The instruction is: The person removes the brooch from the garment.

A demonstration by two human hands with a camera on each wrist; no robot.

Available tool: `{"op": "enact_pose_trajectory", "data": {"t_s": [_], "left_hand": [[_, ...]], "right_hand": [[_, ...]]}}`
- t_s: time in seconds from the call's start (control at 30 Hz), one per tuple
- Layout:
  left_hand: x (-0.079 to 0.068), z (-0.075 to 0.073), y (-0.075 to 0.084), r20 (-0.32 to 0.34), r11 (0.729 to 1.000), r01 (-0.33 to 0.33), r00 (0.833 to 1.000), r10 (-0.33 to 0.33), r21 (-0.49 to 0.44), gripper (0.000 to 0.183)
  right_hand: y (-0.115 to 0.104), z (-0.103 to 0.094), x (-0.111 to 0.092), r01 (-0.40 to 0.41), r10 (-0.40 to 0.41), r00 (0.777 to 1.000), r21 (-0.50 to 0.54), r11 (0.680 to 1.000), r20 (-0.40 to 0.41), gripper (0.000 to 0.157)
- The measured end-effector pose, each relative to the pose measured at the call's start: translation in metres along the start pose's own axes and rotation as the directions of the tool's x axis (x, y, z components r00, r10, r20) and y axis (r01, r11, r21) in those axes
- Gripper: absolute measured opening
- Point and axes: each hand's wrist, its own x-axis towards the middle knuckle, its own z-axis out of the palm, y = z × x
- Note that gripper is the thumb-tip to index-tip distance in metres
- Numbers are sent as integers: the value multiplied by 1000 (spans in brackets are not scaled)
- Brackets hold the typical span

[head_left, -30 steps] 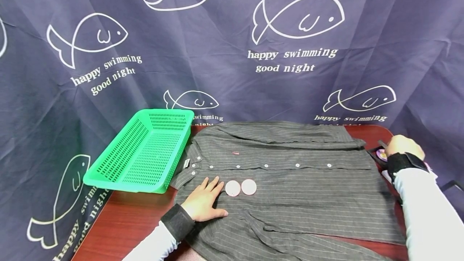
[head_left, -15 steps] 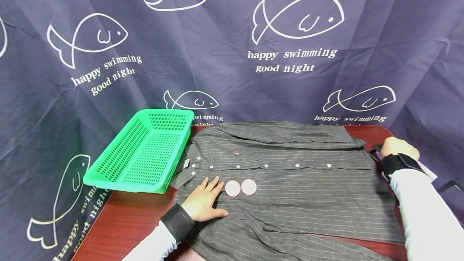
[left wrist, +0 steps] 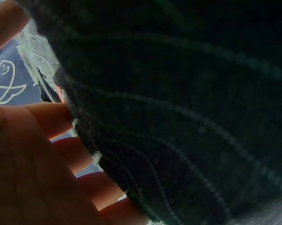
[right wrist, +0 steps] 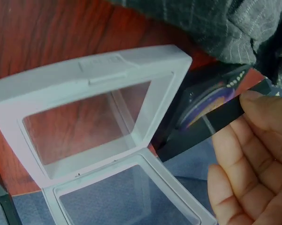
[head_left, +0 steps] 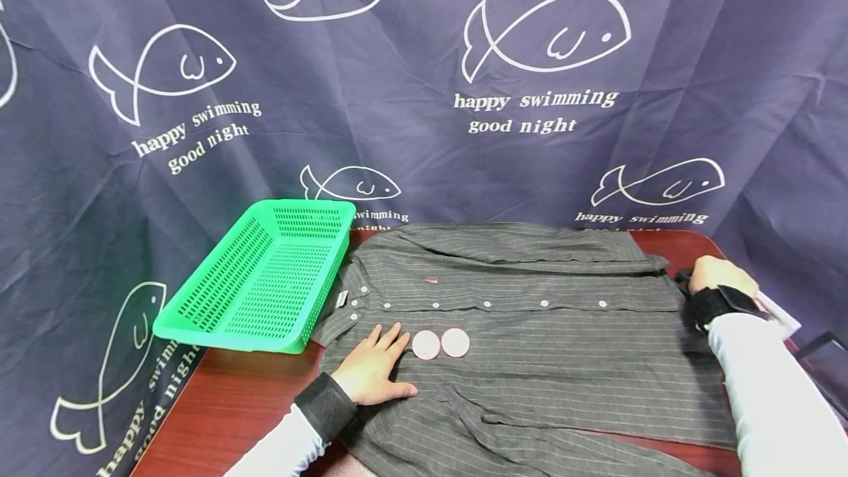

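A dark grey pinstriped shirt (head_left: 530, 359) lies spread across the table. My left hand (head_left: 374, 368) rests on its upper part with fingers spread, beside two white discs (head_left: 440, 344). In the left wrist view the fingers (left wrist: 75, 152) lie against the dark cloth. At the table's right end my right hand (head_left: 722, 277) pinches a flat black-edged case (right wrist: 223, 117) between thumb and fingers. A round purple piece (right wrist: 201, 108) shows in it, partly hidden by the black edge. Next to it an unfolded white hinged frame (right wrist: 51, 75) with clear windows stands close to the shirt's hem.
A green perforated basket (head_left: 199, 339) stands at the left on the red-brown table (head_left: 245, 381). Behind hangs a blue curtain (head_left: 411, 79) with white fish drawings. Another dark-edged object (right wrist: 4, 206) shows at the lower left of the right wrist view.
My right hand has shifted a little left with the black-edged case, whose purple piece no longer shows in the head view. The white frame shows more behind the wrist. My left hand stays put.
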Motion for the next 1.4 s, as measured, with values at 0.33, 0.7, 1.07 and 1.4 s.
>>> {"op": "enact_pose_trajectory", "data": {"t_s": [0.33,0.7,1.07,1.4], "left_hand": [[0,-1,0,-3,1000,-4,1000,4,4,87],[-1,-2,3,-6,1000,-3,1000,3,3,88],[1,1,0,-5,1000,7,1000,-7,15,88],[1,1,-1,2,1000,11,1000,-11,1,88]], "right_hand": [[-1,9,-6,-3,3,1000,-9,1000,-22,27],[-1,11,-5,-4,4,1000,-5,1000,1,28],[4,15,-1,-4,4,1000,9,1000,-26,27],[-10,0,7,87,-85,996,56,995,-42,18]]}}
